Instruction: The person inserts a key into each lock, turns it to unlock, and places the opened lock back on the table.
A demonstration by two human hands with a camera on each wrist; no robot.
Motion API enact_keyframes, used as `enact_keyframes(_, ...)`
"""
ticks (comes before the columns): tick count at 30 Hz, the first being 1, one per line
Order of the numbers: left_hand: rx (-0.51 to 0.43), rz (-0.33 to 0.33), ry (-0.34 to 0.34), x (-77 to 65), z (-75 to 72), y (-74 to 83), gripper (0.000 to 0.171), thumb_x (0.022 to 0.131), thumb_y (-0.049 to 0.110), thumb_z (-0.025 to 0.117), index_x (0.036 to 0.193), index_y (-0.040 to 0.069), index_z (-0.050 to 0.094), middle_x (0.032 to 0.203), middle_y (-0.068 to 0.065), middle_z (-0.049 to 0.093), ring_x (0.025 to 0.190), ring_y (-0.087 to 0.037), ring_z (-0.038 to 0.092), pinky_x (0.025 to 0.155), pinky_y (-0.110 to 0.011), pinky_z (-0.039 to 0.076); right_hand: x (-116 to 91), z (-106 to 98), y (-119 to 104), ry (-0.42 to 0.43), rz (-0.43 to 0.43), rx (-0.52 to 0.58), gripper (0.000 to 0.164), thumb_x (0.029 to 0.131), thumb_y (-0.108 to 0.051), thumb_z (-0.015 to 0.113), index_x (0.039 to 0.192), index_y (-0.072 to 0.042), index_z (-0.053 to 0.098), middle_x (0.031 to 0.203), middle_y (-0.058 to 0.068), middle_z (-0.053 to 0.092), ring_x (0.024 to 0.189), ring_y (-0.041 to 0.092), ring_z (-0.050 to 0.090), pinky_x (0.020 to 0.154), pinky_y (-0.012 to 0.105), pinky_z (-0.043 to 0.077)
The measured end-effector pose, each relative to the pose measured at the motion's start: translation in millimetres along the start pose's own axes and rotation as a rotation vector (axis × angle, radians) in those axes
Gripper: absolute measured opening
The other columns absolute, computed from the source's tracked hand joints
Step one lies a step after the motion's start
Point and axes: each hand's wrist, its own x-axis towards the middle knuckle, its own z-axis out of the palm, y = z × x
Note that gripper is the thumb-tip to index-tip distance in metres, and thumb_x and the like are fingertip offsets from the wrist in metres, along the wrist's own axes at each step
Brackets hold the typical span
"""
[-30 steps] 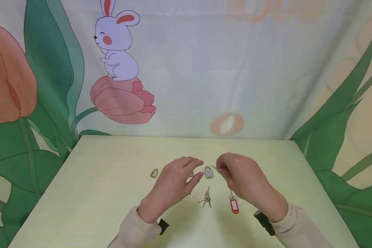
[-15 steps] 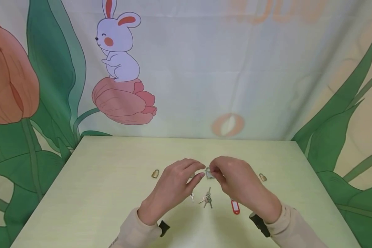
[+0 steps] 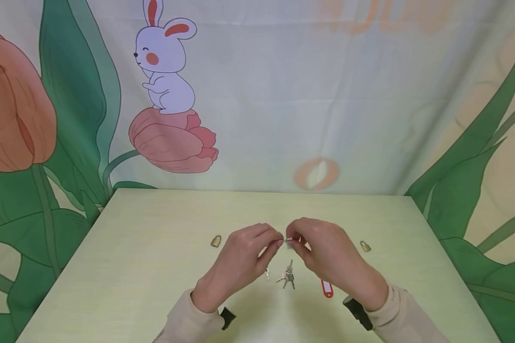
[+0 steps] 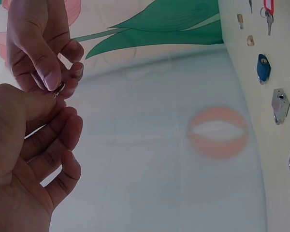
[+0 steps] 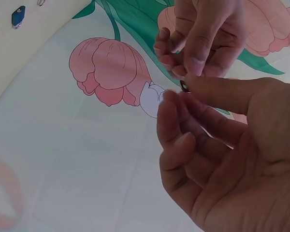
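My left hand [image 3: 244,250] and right hand [image 3: 332,245] meet fingertip to fingertip above the middle of the table. Between the fingertips is a small metal key [image 4: 61,89], mostly hidden; in the right wrist view only a dark edge of the key [image 5: 185,86] shows. Thumb and forefinger of each hand pinch it. Behind the right fingertips a grey padlock [image 3: 289,245] is partly covered. Nearer the person lies a bunch of keys [image 3: 288,277]. A red key tag [image 3: 327,288] sticks out from under the right hand.
Small brass padlocks lie to the left [image 3: 216,241] and right [image 3: 365,246] of the hands. The left wrist view also shows a blue padlock [image 4: 263,68] and a silver padlock [image 4: 280,105]. A printed cloth [image 3: 257,95] hangs behind the table [image 3: 154,214].
My right hand, with the key, has moved left to meet the left hand. The left fingertips have closed together on the key. The right brass padlock has come into view.
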Motion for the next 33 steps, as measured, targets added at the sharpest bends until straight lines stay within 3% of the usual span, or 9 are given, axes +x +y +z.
enact_keyframes(6,-0.036,-0.022,0.034,0.5,0.8,-0.7,0.006,0.094,0.012,0.065,0.091,0.013,0.069,0.086,0.006,0.068,0.068,-0.004,0.057,0.062,-0.013,0.047,-5,2,4,0.053,0.061,0.064,0.024,0.083,-0.024,0.079,0.105,-0.016,0.071,0.091,-0.009,0.070,0.074,0.005,0.062,0.059,0.018,0.045)
enact_keyframes(14,-0.054,-0.051,0.031,-1.3,0.8,2.2,0.007,0.096,0.012,0.063,0.092,0.012,0.069,0.087,0.006,0.068,0.070,-0.004,0.058,0.064,-0.013,0.048,-11,12,11,0.076,0.074,0.224,0.015,0.086,-0.022,0.076,0.100,-0.017,0.072,0.086,-0.011,0.068,0.073,0.003,0.058,0.059,0.018,0.044)
enact_keyframes(25,-0.069,0.002,0.065,0.4,3.7,1.0,0.008,0.096,0.011,0.062,0.091,0.013,0.068,0.086,0.007,0.068,0.069,-0.004,0.057,0.063,-0.012,0.046,-13,18,13,0.066,0.059,0.298,0.007,0.093,-0.018,0.067,0.098,-0.019,0.073,0.088,-0.012,0.071,0.068,-0.001,0.052,0.059,0.018,0.043)
enact_keyframes(33,-0.062,0.013,0.052,3.6,3.8,2.1,0.008,0.096,0.014,0.062,0.092,0.014,0.069,0.087,0.007,0.069,0.072,-0.004,0.061,0.064,-0.013,0.048,-15,16,16,0.107,0.038,0.281,0.004,0.090,-0.019,0.071,0.093,-0.019,0.074,0.083,-0.013,0.070,0.067,-0.002,0.054,0.062,0.020,0.049)
